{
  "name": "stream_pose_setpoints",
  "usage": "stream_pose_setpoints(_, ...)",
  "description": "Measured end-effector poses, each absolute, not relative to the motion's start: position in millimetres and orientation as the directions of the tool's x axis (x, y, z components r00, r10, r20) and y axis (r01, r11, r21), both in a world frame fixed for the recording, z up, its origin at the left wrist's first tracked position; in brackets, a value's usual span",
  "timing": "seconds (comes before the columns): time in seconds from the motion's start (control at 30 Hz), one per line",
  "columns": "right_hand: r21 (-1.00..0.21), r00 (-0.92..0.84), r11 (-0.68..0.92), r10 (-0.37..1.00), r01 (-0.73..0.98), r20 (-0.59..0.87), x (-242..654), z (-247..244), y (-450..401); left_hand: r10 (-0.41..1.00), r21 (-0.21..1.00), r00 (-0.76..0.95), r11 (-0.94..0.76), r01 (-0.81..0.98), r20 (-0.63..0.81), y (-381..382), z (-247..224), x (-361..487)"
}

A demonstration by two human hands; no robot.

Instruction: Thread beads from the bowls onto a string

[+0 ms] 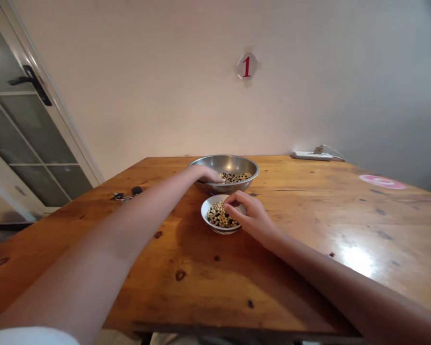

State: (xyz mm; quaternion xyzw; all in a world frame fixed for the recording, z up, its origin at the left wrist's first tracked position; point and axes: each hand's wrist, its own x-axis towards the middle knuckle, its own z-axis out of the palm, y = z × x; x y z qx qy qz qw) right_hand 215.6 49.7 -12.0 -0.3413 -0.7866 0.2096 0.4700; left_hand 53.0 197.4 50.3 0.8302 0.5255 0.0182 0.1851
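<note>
A wide steel mixing bowl stands near the back of the table, holding mixed pale and dark beans. My left hand reaches over its left rim and into it; the fingers are mostly hidden, so their grip cannot be made out. Closer to me is a small white bowl with pale and black beans inside. Over its right side hovers my right hand, thumb and forefinger brought together in a pinch. Whatever sits between those fingertips is too small to see.
Both bowls rest on a wooden table. Keys lie to the left, beyond my left forearm. At the back right is a white power strip with a plug and cord. A pink round sticker marks the right side.
</note>
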Motion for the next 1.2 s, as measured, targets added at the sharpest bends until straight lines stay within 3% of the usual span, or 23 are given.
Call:
stream_pose_setpoints(0.23, -0.669, -0.322, 0.656, 0.755, 0.35, 0.571, 215.8, -10.6, 48.3, 0.881, 0.598, 0.413, -0.206, 0.774, -0.232, 188.7, 67.9, 50.3)
stream_pose_setpoints(0.5, -0.692, -0.292, 0.632, 0.775, 0.35, 0.56, 216.1, -13.9, 49.8, 0.904, 0.857, 0.424, -0.263, 0.443, 0.058, 130.8, 77.3, 30.1)
stream_pose_setpoints(0.83, -0.722, -0.289, 0.591, 0.807, 0.359, 0.516, 218.2, -14.9, 48.2, 0.909, 0.963, 0.355, -0.259, 0.068, 0.219, 64.5, 19.4, 23.0)
stream_pose_setpoints(1.2, -0.725, -0.283, 0.571, 0.821, 0.385, 0.496, 217.7, -14.2, 47.1, 0.914, 0.969, 0.325, -0.242, -0.047, 0.244, 59.6, 11.9, 22.5)
